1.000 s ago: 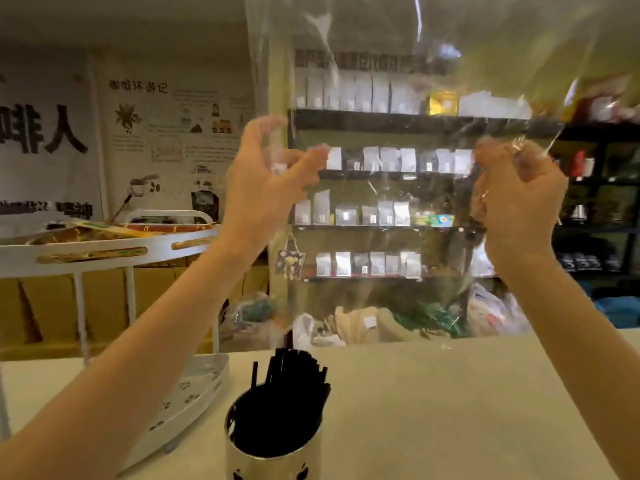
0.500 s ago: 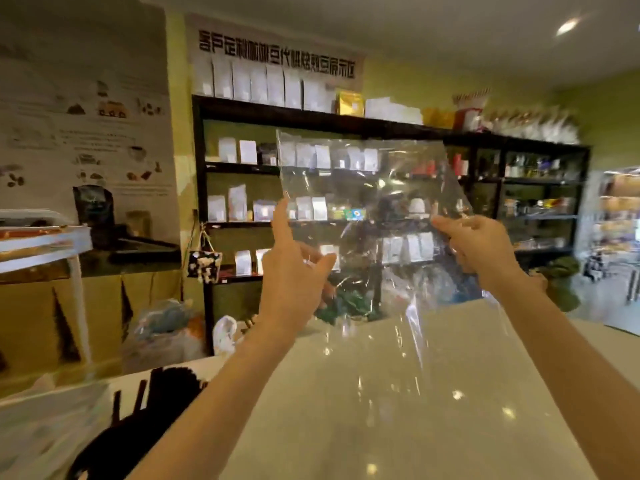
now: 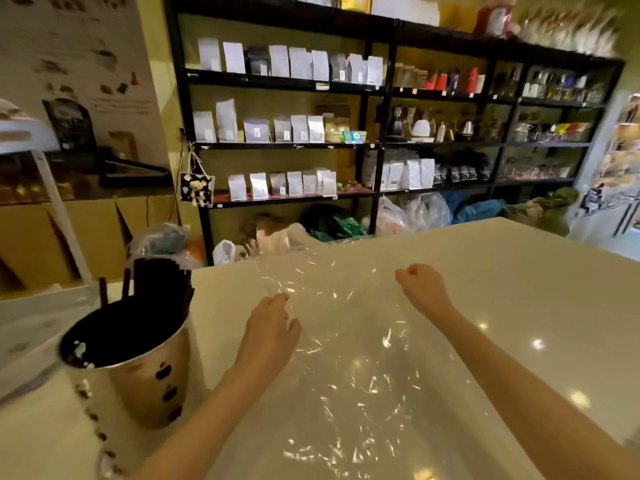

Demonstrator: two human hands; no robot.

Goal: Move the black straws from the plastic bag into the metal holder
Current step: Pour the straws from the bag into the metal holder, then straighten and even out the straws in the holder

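The clear plastic bag (image 3: 349, 344) lies flat and crinkled on the pale counter (image 3: 519, 271), with nothing visible inside it. My left hand (image 3: 273, 327) pinches its far left edge. My right hand (image 3: 422, 285) is closed like a fist at its far right corner. Left of the bag stands the metal holder (image 3: 149, 386), patterned with dark bean shapes and tilted in this wide view. It is packed with black straws (image 3: 152, 299) that stick up above its rim. My left forearm passes close by the holder's right side.
A white stand (image 3: 52, 188) and a white tray (image 3: 31, 327) sit at the counter's left end behind the holder. Black shelves (image 3: 381, 143) of pouches and kettles line the back wall, with bags heaped on the floor below.
I have lowered the bag from held up in the air to flat on the counter. Both hands came down with it, and my view has tipped downward.
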